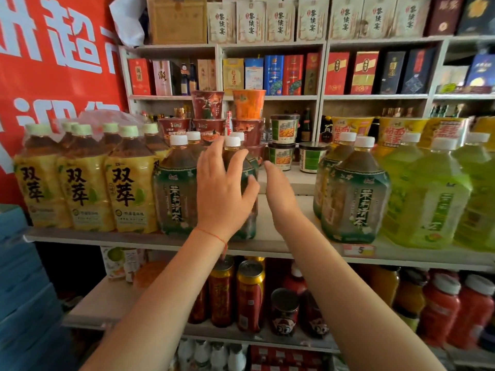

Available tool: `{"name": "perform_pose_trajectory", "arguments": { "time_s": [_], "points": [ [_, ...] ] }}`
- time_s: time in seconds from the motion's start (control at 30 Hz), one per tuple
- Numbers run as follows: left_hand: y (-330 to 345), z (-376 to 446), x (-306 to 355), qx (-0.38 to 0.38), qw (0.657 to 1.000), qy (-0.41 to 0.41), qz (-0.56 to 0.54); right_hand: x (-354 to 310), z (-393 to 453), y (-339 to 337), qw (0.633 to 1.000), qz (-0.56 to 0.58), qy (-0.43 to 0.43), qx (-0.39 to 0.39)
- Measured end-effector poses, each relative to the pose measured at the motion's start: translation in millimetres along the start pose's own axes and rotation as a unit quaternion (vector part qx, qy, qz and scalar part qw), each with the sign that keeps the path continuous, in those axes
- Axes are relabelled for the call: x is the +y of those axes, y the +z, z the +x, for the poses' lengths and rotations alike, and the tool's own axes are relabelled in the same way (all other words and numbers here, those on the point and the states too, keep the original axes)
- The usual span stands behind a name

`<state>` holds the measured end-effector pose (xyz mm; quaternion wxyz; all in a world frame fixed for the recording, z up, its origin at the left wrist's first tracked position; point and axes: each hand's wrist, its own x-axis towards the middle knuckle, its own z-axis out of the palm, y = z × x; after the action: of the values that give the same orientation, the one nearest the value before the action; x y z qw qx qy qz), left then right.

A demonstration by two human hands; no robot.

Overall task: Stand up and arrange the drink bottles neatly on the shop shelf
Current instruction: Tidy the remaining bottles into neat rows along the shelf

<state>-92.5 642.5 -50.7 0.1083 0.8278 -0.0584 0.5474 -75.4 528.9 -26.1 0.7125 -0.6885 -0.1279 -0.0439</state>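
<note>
My left hand rests with spread fingers on a green tea bottle; my right hand is flat beside it, holding nothing.

Head-worn view, close, facing the shop shelf head-on.

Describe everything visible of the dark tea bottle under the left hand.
The dark tea bottle is clear plastic with a white screw cap, brown tea inside and a dark green label, largely hidden by the left hand. It stands upright near the front edge of the shelf, close beside a matching bottle on its left. The hand's spread fingers rest across its shoulder and body.
</note>
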Motion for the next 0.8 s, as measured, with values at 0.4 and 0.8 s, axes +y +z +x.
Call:
{"name": "perform_pose_trajectory", "arguments": {
  "time_s": [0.4,0.8],
  "points": [
    [57.1,13.0,162.2,-0.243,0.827,-0.247,-0.443,8.6,4.6,-174.9,0.973,-0.086,-0.076,0.199],
    [78.9,10.7,175.3,-0.22,0.656,-0.461,-0.556,22.1,18.7,-192.1,0.977,0.145,0.153,0.035]
  ]
}}
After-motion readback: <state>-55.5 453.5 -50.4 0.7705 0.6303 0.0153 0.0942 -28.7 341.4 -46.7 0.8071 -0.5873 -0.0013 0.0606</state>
